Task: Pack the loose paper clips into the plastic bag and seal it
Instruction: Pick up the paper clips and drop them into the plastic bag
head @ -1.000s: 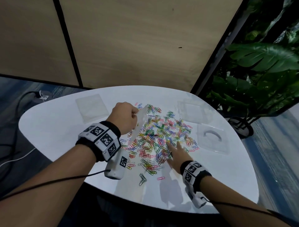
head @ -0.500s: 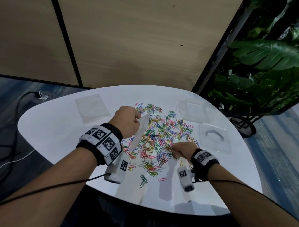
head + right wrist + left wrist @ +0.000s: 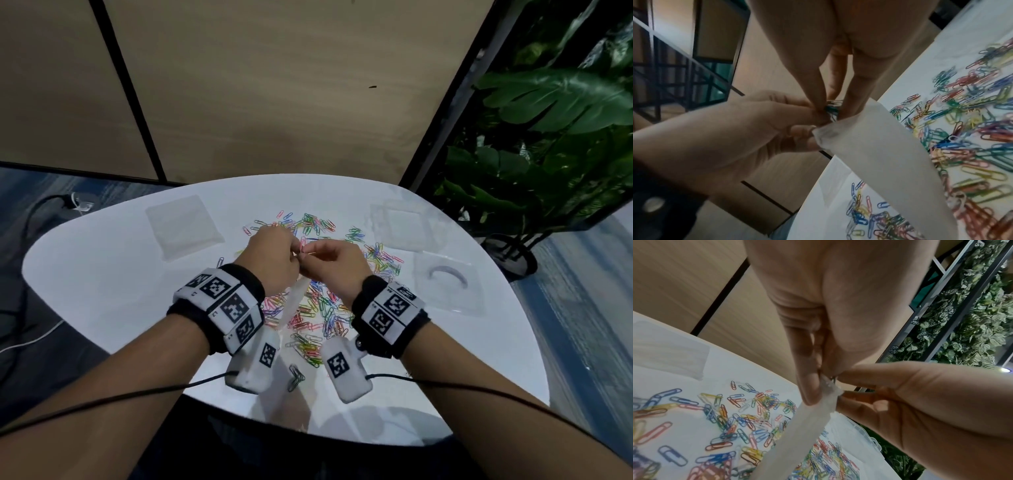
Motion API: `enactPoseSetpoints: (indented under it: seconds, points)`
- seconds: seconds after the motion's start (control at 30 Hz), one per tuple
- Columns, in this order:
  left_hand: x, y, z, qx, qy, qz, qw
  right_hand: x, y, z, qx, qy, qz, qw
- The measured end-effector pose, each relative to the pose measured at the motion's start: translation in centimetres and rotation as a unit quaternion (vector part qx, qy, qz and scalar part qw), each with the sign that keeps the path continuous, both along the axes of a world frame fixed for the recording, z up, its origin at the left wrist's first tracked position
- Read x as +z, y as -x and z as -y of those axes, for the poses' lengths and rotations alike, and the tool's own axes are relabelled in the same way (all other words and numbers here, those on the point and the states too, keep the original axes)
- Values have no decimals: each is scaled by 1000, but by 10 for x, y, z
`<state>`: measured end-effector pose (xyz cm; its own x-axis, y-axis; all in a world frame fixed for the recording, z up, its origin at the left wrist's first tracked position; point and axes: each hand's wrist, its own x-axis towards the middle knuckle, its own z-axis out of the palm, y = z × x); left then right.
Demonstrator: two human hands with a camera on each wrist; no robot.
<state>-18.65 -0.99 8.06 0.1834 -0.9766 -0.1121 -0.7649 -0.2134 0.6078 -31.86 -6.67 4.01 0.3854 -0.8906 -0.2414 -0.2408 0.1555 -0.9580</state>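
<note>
A heap of colourful paper clips (image 3: 320,308) lies spread over the white table (image 3: 102,274). My left hand (image 3: 296,251) is raised above the heap and pinches the top edge of a small translucent plastic bag (image 3: 291,301), which hangs down from it. In the left wrist view the bag (image 3: 797,434) hangs from my left fingertips (image 3: 809,392). My right hand (image 3: 310,255) meets the left one at the bag's mouth. It pinches a few paper clips (image 3: 832,107) between thumb and fingers, right beside the bag (image 3: 879,154). I cannot see the inside of the bag.
A stack of empty plastic bags (image 3: 183,226) lies at the back left. A clear plastic box (image 3: 406,226) and its lid (image 3: 445,284) lie at the right. A lone dark clip (image 3: 295,377) sits near the front edge. A leafy plant (image 3: 548,137) stands right of the table.
My right hand picked clips out of the heap and rose to the bag's mouth. My left hand with the bag shifted slightly right to meet it.
</note>
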Motion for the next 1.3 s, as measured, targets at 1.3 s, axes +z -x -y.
enactPoseSetpoints:
  seconds: [1.3]
  points:
    - [11,-39,-16,58,5,28,998,-89,79,32,-33,-106,-199,974]
